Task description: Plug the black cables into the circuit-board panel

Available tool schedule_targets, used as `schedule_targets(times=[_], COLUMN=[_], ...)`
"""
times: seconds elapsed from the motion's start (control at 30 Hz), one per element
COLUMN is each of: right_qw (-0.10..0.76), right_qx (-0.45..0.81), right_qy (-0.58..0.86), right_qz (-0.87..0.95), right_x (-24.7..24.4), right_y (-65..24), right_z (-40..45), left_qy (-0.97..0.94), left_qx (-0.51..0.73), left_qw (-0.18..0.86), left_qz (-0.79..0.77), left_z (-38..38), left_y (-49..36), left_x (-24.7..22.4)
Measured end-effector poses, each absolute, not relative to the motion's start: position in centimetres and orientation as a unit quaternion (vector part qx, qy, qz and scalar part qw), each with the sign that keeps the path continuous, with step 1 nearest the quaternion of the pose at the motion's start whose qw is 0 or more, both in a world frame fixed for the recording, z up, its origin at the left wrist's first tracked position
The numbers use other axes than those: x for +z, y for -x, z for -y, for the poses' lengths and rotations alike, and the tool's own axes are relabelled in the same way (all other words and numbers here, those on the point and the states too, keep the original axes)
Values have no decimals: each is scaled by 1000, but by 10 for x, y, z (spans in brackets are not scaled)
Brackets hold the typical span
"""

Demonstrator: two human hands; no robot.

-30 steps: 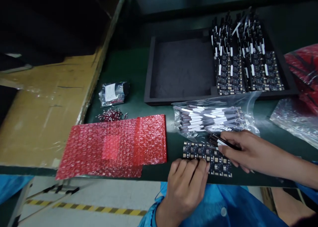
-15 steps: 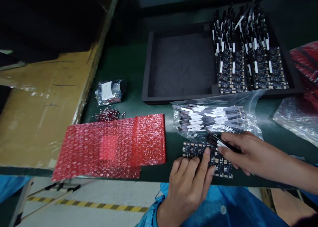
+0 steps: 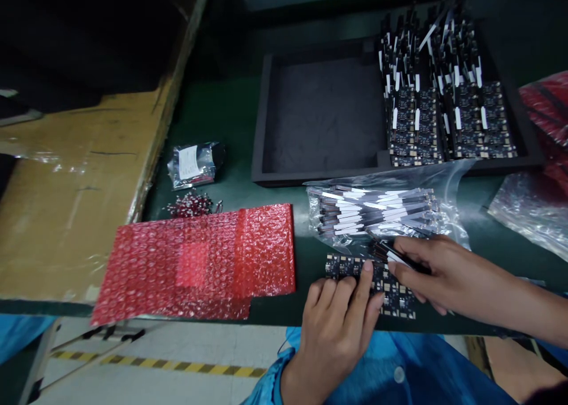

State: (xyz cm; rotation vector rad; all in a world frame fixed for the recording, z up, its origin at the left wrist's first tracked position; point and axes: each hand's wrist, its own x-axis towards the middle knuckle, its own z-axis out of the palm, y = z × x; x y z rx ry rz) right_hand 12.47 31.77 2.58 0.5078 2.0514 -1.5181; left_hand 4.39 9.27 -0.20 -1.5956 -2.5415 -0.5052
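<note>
Hands at the near edge of the green table (image 3: 231, 127). Left hand (image 3: 339, 319) lies palm down, fingers stretched flat and grasping nothing, with the fingertips (image 3: 367, 269) pressing on a black circuit board panel (image 3: 350, 268) that lies flat just in front of the person. Right hand (image 3: 428, 269) is closed in a pinch on a thin dark strip with a white tab (image 3: 393, 255), whose free end rests over the right part of the panel. Just behind the panel, a clear plastic bag of similar strips (image 3: 377, 210), lying crosswise. Farther back, a black foam tray (image 3: 323, 115); its left compartment shows bare foam, its right side holds rows of boards fitted with strips (image 3: 444, 97). Left of the panel, a sheet of red bubble wrap (image 3: 199, 263), overhanging the table edge. Behind it, a small heap of red parts (image 3: 193, 204) and a small silver bag (image 3: 193, 164). Far left, a cardboard box flap (image 3: 66, 198)
</note>
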Motion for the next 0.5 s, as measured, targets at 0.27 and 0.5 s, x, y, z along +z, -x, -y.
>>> schedule_targets(times=[0.27, 0.5], right_qw=[276, 159], right_qx=[-543, -496], right_qy=[-189, -207], right_qz=[-770, -828], right_x=[26, 50], right_y=[-129, -130], right_z=[-320, -348], left_qy=[527, 513], left_qx=[-165, -172], left_qw=[35, 33], left_qz=[833, 840], left_z=[-98, -99], left_y=[-41, -40], left_x=[2, 4])
